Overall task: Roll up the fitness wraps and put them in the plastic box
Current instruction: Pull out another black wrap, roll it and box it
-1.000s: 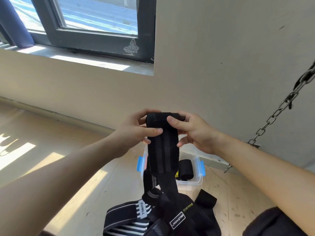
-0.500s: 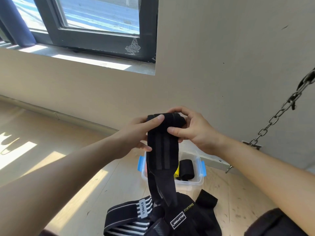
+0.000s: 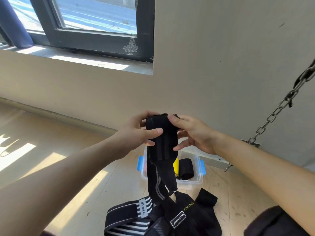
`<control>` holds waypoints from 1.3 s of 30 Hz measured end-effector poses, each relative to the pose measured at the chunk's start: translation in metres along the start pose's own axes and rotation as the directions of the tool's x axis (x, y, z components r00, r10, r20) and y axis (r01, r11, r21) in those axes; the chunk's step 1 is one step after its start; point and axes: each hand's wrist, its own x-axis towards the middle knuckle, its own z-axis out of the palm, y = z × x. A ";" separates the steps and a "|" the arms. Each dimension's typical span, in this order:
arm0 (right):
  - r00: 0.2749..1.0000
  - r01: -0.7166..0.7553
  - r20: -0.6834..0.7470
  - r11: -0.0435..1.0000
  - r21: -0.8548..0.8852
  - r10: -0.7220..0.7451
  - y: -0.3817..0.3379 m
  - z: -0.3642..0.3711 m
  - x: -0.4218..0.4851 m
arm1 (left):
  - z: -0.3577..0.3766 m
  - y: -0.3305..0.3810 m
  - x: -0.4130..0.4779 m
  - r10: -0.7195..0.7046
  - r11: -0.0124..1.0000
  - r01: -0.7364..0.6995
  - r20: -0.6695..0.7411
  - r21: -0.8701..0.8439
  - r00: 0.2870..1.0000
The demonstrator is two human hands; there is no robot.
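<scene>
Farther back, a dark-framed window sits in the beige wall. A blue padded roll leans at its far left, and a metal chain slants down the right side to an anchor low on the wall. Sunlight patches lie on the pale wooden floor. On it, close to the wall, stands the clear plastic box with blue latches. A rolled black wrap and something yellow lie inside. Nearer, a heap of loose wraps lies on the floor, black with white and grey stripes and labels reading EVNLL, LARA STAR and XUEYING. The hanging tail of the held wrap crosses in front of the box and hides its left part.

The fitness wrap in the hands is black with darker lengthwise stripes, held in the air above the box. Its top end is wound into a short roll. The rest hangs down as a twisted strip to the heap.

Both bare arms reach forward. The left hand grips the roll from the left, thumb pressed across the front, fingers curled behind. The right hand grips from the right, forefinger laid over the top of the roll and thumb at the wrap's right edge lower down.
</scene>
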 end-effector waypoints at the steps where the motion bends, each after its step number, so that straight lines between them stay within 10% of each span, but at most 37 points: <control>1: 1.000 0.019 -0.002 1.000 0.001 -0.019 0.000 0.000 0.000 | 0.000 0.000 0.000 0.008 1.000 -0.008 0.002 -0.007 1.000; 11: 0.983 0.185 -0.029 0.974 0.128 -0.183 0.000 -0.005 -0.001 | -0.006 0.003 0.000 -0.150 0.989 0.148 0.194 0.030 0.969; 39: 0.993 0.120 -0.012 0.989 0.091 -0.119 0.001 -0.006 0.003 | 0.000 0.005 -0.001 0.028 0.999 -0.025 -0.062 0.046 0.998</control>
